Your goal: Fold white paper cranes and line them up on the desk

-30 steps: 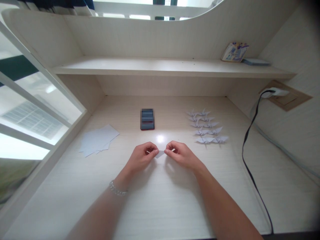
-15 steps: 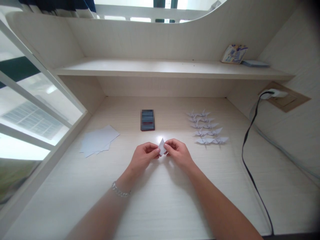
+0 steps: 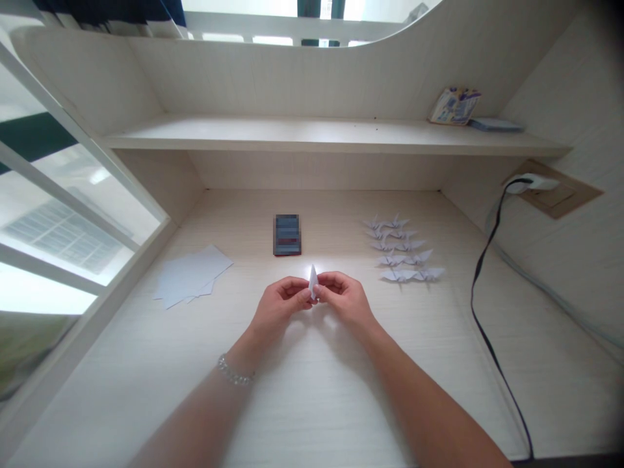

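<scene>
A small folded piece of white paper (image 3: 312,281) stands point-up between my hands, over the middle of the desk. My left hand (image 3: 285,300) pinches its lower left side between thumb and fingers. On the other side my right hand (image 3: 344,296) grips the lower right edge, its thumb pressed against the paper. The fingertips behind the paper are partly hidden. To the right, several folded white paper cranes (image 3: 403,260) stand in two columns. Flat white paper sheets (image 3: 192,276) lie in a loose, overlapping pile at the left.
A dark, pixelated rectangular object (image 3: 287,235) lies beyond my hands. A black cable (image 3: 480,312) runs from the wall socket (image 3: 556,188) down the desk's right side. Above the desk's back is a shelf (image 3: 292,133) with a colourful packet (image 3: 454,106) at its right.
The folded paper now looks narrower, its right side folded or turned inward. My right hand has shifted slightly left, closer to my left hand.
</scene>
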Action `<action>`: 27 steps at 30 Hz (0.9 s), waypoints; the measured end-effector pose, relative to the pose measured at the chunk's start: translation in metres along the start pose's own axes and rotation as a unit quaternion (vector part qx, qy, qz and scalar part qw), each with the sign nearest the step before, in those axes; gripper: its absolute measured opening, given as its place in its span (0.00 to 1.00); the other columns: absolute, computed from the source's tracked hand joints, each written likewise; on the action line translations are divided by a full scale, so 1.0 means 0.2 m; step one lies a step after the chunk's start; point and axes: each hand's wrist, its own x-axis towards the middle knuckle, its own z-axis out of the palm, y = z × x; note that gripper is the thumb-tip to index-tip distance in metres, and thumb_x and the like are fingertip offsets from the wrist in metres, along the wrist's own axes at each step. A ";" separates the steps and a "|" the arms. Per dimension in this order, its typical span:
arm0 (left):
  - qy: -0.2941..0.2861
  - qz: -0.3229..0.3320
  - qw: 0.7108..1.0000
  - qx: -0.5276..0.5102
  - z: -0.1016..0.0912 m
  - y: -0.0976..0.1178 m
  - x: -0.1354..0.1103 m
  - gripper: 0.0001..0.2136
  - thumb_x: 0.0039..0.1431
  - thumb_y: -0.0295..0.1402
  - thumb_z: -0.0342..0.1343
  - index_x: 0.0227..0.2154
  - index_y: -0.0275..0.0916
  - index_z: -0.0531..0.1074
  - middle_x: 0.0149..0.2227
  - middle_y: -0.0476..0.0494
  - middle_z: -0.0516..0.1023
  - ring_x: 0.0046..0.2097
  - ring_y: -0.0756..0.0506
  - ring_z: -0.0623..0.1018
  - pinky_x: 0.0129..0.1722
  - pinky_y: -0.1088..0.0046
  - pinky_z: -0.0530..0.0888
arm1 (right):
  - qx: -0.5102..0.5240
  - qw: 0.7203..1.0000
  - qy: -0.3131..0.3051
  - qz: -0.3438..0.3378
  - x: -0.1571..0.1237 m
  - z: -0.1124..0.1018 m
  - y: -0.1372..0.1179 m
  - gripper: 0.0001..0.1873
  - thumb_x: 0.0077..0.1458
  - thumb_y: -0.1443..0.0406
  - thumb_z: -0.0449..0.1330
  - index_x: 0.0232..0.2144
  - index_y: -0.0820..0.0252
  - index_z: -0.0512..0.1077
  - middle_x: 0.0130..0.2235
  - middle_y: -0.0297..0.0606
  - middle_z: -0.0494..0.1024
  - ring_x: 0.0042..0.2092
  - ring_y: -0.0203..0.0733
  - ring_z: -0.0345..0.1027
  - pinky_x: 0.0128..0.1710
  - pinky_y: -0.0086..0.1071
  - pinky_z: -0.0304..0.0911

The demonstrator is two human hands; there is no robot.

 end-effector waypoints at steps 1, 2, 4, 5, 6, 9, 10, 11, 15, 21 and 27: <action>0.002 0.003 1.000 0.004 0.00 0.00 0.00 0.13 0.46 0.35 0.61 0.33 0.33 0.72 0.32 0.40 0.77 0.33 0.47 0.75 0.35 0.69 0.72 | -0.004 1.000 0.006 -0.002 0.00 0.00 0.00 0.16 0.42 0.59 0.64 0.34 0.62 0.72 0.31 0.40 0.77 0.31 0.42 0.72 0.34 0.37 0.68; 0.003 0.006 1.000 0.007 0.00 0.00 0.00 0.12 0.46 0.35 0.62 0.33 0.33 0.72 0.32 0.41 0.76 0.32 0.48 0.75 0.36 0.69 0.72 | -0.011 1.000 0.014 -0.004 0.00 0.01 0.00 0.16 0.42 0.59 0.65 0.34 0.62 0.72 0.32 0.41 0.77 0.32 0.42 0.72 0.34 0.37 0.68; 0.004 0.011 1.000 0.010 0.00 -0.01 0.00 0.12 0.45 0.34 0.62 0.32 0.33 0.72 0.31 0.42 0.76 0.32 0.48 0.75 0.36 0.69 0.71 | -0.026 0.999 0.034 -0.009 -0.01 0.01 0.00 0.17 0.42 0.59 0.65 0.35 0.62 0.73 0.33 0.41 0.77 0.33 0.43 0.72 0.35 0.37 0.68; 0.004 0.012 1.000 0.012 -0.01 -0.01 0.01 0.12 0.45 0.34 0.62 0.32 0.34 0.72 0.31 0.42 0.76 0.32 0.48 0.75 0.36 0.69 0.71 | -0.034 0.998 0.044 -0.012 -0.01 0.02 0.00 0.16 0.42 0.59 0.65 0.35 0.62 0.73 0.33 0.41 0.77 0.33 0.43 0.72 0.35 0.37 0.68; 0.004 0.014 1.000 0.014 -0.01 -0.01 0.01 0.12 0.45 0.34 0.63 0.32 0.34 0.72 0.31 0.42 0.76 0.32 0.48 0.75 0.36 0.69 0.71 | -0.040 0.998 0.052 -0.016 -0.01 0.02 0.00 0.16 0.42 0.59 0.64 0.35 0.62 0.74 0.34 0.41 0.78 0.33 0.43 0.72 0.35 0.38 0.68; 0.006 0.020 1.000 0.018 -0.01 -0.01 0.01 0.12 0.44 0.34 0.63 0.32 0.34 0.72 0.31 0.42 0.77 0.33 0.47 0.76 0.37 0.69 0.71 | -0.057 0.996 0.069 -0.031 -0.02 0.03 0.00 0.15 0.43 0.60 0.64 0.35 0.60 0.75 0.35 0.41 0.77 0.35 0.43 0.72 0.36 0.37 0.68; 0.008 0.023 1.000 0.020 -0.01 -0.01 0.01 0.12 0.44 0.34 0.63 0.32 0.34 0.72 0.32 0.42 0.77 0.34 0.47 0.76 0.37 0.69 0.71 | -0.061 0.995 0.072 -0.036 -0.02 0.04 -0.01 0.14 0.43 0.60 0.64 0.34 0.59 0.75 0.36 0.40 0.77 0.35 0.43 0.72 0.36 0.36 0.68; 0.009 0.026 0.999 0.022 -0.01 -0.01 0.01 0.12 0.44 0.34 0.63 0.32 0.34 0.72 0.32 0.42 0.77 0.34 0.47 0.76 0.38 0.69 0.71 | -0.064 0.994 0.073 -0.041 -0.02 0.04 -0.01 0.13 0.43 0.60 0.64 0.34 0.59 0.75 0.37 0.40 0.77 0.36 0.43 0.72 0.37 0.36 0.68; 0.002 0.036 0.999 0.026 -0.01 -0.01 0.01 0.12 0.44 0.33 0.63 0.32 0.34 0.72 0.33 0.43 0.76 0.34 0.47 0.75 0.37 0.70 0.70 | -0.056 0.996 0.062 -0.042 -0.02 0.04 -0.02 0.12 0.44 0.61 0.63 0.34 0.59 0.75 0.37 0.40 0.77 0.36 0.42 0.72 0.36 0.35 0.67; -0.007 0.038 0.999 0.007 0.00 0.00 0.00 0.11 0.45 0.33 0.63 0.31 0.34 0.71 0.32 0.43 0.76 0.33 0.48 0.76 0.36 0.70 0.70 | -0.040 0.999 0.026 -0.009 -0.02 0.03 0.00 0.12 0.44 0.60 0.63 0.32 0.61 0.71 0.30 0.38 0.76 0.30 0.40 0.70 0.30 0.33 0.66; -0.004 0.034 0.999 -0.011 -0.01 0.00 0.01 0.10 0.44 0.32 0.63 0.30 0.34 0.73 0.34 0.42 0.76 0.34 0.47 0.75 0.37 0.69 0.70 | -0.023 1.000 0.004 -0.004 -0.02 0.03 -0.01 0.12 0.46 0.60 0.62 0.31 0.60 0.67 0.28 0.35 0.73 0.30 0.38 0.68 0.28 0.31 0.65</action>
